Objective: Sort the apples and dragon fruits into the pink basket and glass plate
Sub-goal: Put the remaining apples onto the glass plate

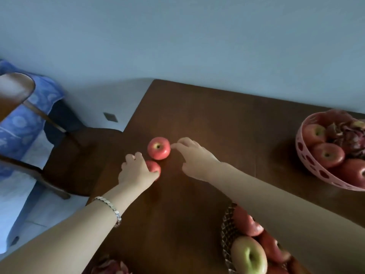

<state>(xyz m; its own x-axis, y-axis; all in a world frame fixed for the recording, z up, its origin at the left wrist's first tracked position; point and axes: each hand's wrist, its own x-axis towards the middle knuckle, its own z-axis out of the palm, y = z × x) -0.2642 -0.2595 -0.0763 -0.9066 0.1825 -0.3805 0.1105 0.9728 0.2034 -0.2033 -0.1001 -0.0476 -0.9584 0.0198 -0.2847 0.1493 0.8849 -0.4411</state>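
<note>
Dark wooden table (pixel 197 119) seen from above, wall behind. Left hand (pixel 136 171), silver bracelet (pixel 110 208) on the wrist, curled over a red apple (pixel 155 167) on the table, fingers closed around its near and left sides. Second red apple (pixel 158 148) just beyond the first, stem hollow up, resting free on the table. Right hand (pixel 194 157) open and spread, palm down, fingertips (pixel 174 145) at the right edge of the second apple; contact not discernible. Pink basket (pixel 308 161) at the far right of the table, partly cut off by the frame, containing several red apples and dragon fruits (pixel 347 135). Glass plate (pixel 227 234) with patterned rim at the near right, under the right forearm, bearing red apples and one green-yellow apple (pixel 249 256). Blurred dragon fruit (pixel 110 266) at the bottom edge. Wooden chair (pixel 65 155) left of the table, blue patterned cloth (pixel 23 119) behind it.
</note>
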